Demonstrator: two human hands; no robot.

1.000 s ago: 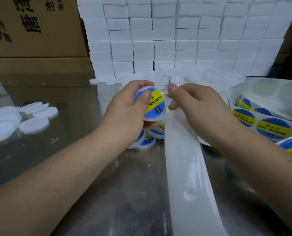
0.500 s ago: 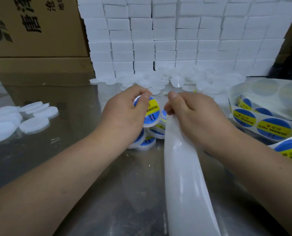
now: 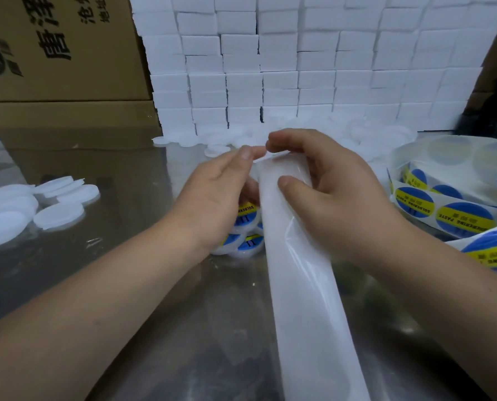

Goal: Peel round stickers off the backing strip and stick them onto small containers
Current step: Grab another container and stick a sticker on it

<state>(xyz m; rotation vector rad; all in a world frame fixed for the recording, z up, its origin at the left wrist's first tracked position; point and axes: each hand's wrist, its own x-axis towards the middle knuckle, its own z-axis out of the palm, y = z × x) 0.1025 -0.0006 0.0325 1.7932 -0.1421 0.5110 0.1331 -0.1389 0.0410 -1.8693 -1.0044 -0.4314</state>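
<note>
- We note the right hand (image 3: 337,198) at frame centre: thumb pressed on the front of the backing strip (image 3: 305,299), fingers curled behind, gripping it near the top end.
- The strip runs from the hands to the lower edge, right of centre.
- Left hand (image 3: 215,198), just left of the strip: thumb and forefinger closed together at the strip's top corner; we cannot tell what they pinch.
- Labelled containers (image 3: 248,227) lie heaped beneath the left hand.
- Sticker roll (image 3: 444,215) at right edge; white lids (image 3: 59,215) at left.
</note>
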